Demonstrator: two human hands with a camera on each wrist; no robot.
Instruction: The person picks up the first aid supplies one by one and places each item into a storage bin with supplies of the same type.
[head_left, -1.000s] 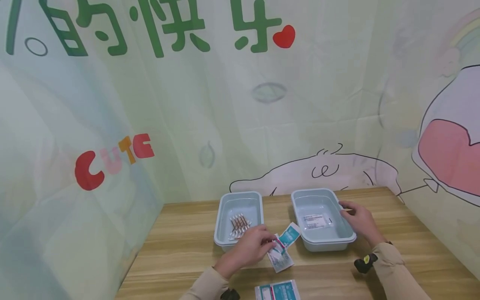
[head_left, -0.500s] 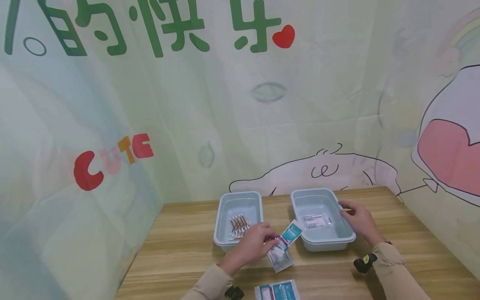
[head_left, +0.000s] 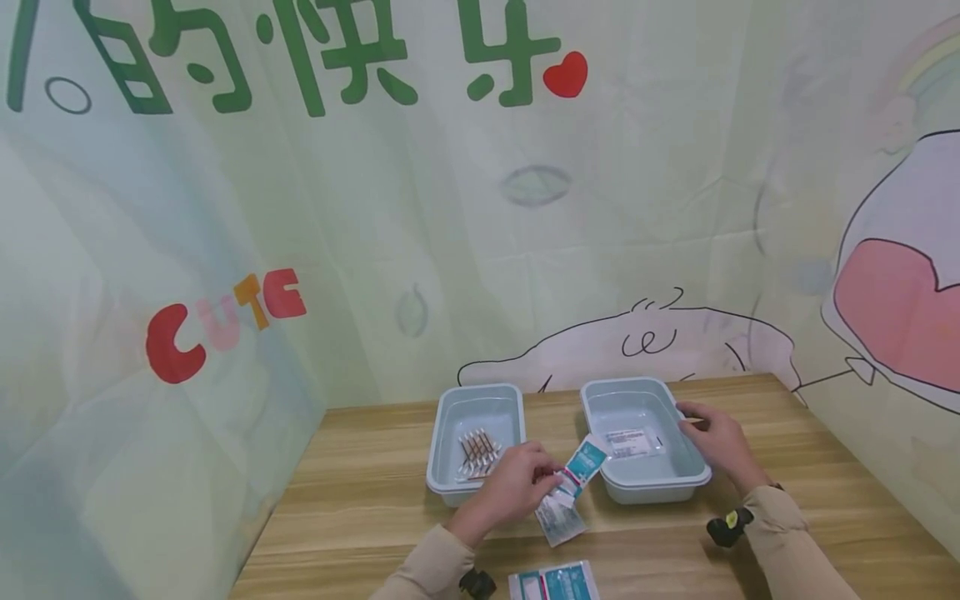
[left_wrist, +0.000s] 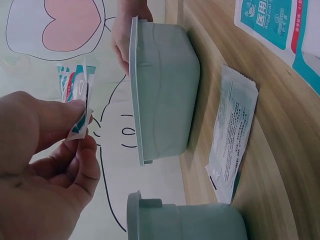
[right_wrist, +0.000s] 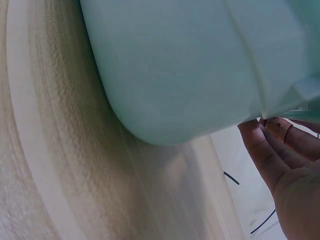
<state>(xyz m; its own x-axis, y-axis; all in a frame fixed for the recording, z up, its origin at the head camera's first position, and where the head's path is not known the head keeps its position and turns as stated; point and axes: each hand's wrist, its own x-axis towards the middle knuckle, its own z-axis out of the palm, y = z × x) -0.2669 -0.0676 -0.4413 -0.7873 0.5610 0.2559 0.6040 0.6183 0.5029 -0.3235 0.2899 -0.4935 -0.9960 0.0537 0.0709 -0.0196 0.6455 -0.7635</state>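
Note:
My left hand (head_left: 513, 487) pinches a small teal-and-white medical sachet (head_left: 585, 459) between thumb and fingers, above the table between two light-blue plastic trays. In the left wrist view the sachet (left_wrist: 75, 100) hangs slightly bent in the fingertips. Its upper end overlaps the near-left rim of the right tray (head_left: 656, 492) in the head view. My right hand (head_left: 716, 442) holds that tray's right rim, fingers around the edge; in the right wrist view the fingertips (right_wrist: 250, 131) sit under the rim. A clear printed packet (head_left: 633, 443) lies inside this tray.
The left tray (head_left: 442, 417) holds a pack of several brown-stemmed cotton swabs (head_left: 478, 450). A printed packet (head_left: 561, 523) lies on the wooden table (head_left: 360, 508) below the left hand. A larger teal packet (head_left: 558, 581) lies at the front. A printed cloth backdrop (head_left: 450, 250) stands behind.
My left hand has shifted a little to the right with the sachet, whose upper end now overlaps the right tray's rim. The right hand stays on the rim.

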